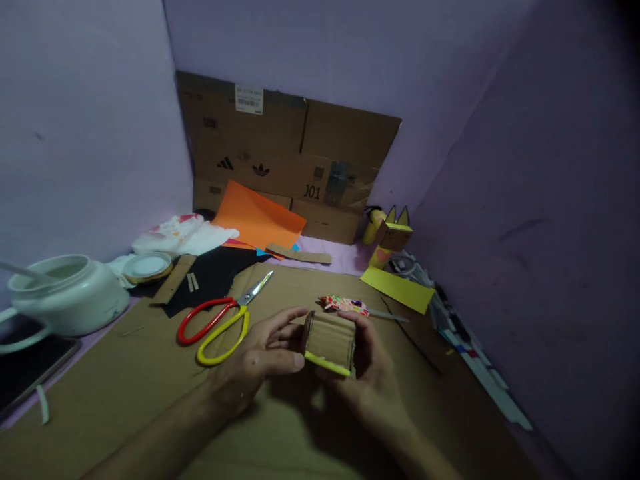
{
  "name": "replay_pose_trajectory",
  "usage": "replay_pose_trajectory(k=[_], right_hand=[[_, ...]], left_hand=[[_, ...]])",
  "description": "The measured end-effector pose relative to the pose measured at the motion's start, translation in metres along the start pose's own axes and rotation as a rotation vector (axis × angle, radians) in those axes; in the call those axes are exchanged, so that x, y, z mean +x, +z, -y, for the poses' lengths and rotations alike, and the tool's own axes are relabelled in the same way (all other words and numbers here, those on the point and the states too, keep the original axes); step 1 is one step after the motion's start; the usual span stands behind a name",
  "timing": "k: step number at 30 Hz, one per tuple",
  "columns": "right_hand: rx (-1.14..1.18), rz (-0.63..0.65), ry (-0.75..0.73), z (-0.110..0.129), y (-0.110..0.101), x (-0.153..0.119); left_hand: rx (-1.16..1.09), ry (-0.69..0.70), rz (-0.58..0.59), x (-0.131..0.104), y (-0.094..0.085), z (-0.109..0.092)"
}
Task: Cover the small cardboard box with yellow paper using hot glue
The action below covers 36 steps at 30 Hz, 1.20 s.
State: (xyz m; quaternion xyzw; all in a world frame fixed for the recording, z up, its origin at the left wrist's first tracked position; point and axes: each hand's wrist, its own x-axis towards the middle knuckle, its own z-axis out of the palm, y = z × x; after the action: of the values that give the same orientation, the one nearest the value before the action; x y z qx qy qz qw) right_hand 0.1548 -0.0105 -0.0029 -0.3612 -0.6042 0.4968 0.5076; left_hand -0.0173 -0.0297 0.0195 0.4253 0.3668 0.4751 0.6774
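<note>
Between my hands, above the cardboard sheet, is a small cardboard box (330,337) with a bright yellow strip along its lower front edge. My right hand (373,377) wraps around its right side, fingers over the top and back. On the left side, my left hand (260,357) has its thumb and bent fingertips against the box. Close to my left hand lie scissors (225,323) with one red and one yellow handle, blades pointing away. Just behind the box rests a knife (357,307) with a floral-wrapped handle and a narrow blade.
A large cardboard sheet (240,433) covers the table. Left stand a white pot (75,303) and a dark phone (35,363). Orange paper (255,220) leans at the back. On the right are a yellow paper strip (397,289) and a yellow-and-brown cardboard figure (393,237).
</note>
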Motion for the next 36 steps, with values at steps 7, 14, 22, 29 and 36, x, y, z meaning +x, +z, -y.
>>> replay_pose_trajectory(k=[7, 14, 22, 29, 36], right_hand=[[0.015, -0.083, -0.003, -0.007, 0.002, 0.001], [-0.006, -0.172, -0.043, -0.023, 0.013, -0.005], [-0.017, -0.122, -0.032, -0.007, 0.005, -0.002], [-0.572, 0.255, -0.27, 0.001, -0.023, 0.008], [-0.76, 0.372, -0.461, 0.0, -0.016, 0.003]], left_hand=[[-0.039, -0.003, 0.033, 0.001, 0.001, 0.007], [-0.058, 0.087, 0.037, 0.004, 0.014, 0.019], [0.006, 0.046, -0.125, 0.008, 0.005, 0.018], [0.57, 0.233, -0.233, 0.0, -0.001, 0.0], [1.095, 0.448, -0.015, -0.007, 0.011, 0.005]])
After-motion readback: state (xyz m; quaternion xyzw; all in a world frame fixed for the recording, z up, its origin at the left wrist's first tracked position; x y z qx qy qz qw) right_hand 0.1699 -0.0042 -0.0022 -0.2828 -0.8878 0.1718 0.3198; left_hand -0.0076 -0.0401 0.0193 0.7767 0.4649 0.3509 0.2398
